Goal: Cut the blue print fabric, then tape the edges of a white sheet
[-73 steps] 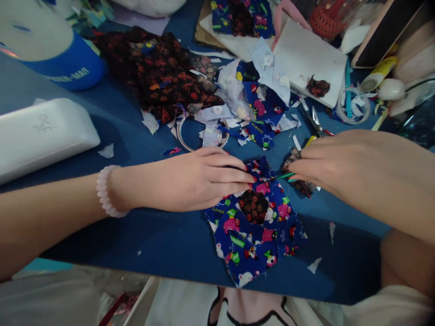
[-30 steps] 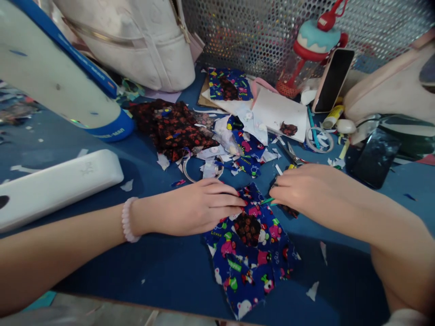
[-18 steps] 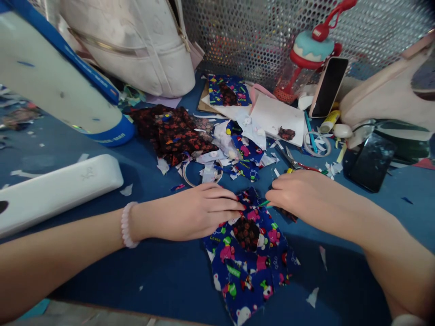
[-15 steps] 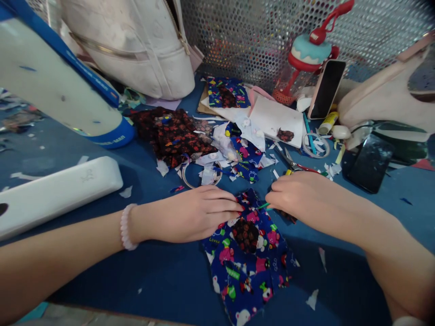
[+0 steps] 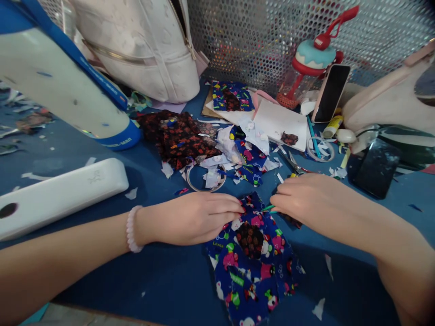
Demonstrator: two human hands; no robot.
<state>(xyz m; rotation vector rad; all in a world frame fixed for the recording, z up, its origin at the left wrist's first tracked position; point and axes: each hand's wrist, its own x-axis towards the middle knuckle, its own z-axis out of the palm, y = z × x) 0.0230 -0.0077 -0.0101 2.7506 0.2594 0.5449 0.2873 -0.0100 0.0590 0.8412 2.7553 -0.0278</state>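
Note:
A blue cartoon-print fabric piece point(image 5: 253, 267) lies on the blue table point(image 5: 163, 267) with a dark red-flowered patch point(image 5: 250, 237) on top of it. My left hand point(image 5: 193, 217), a pale bead bracelet at its wrist, lies flat with its fingers pressing the fabric's upper left edge. My right hand point(image 5: 306, 199) is closed in a pinch round a thin green stick point(image 5: 269, 208), whose tip points at the fabric's top edge. A dark fabric scrap sits under my right hand.
A white long case point(image 5: 57, 197) lies at left, a white and blue object point(image 5: 64, 86) behind it. A white bag point(image 5: 142, 45), dark floral cloth point(image 5: 176, 136), scissors point(image 5: 294, 164), a ring point(image 5: 205, 179), paper scraps, two phones point(image 5: 331, 93) and a red-capped bottle point(image 5: 311, 59) crowd the back by the mesh wall.
The view has tilted up, so the mesh wall, bag and bottle now show. Both hands have stayed on the fabric, with the right hand's stick still at its top edge.

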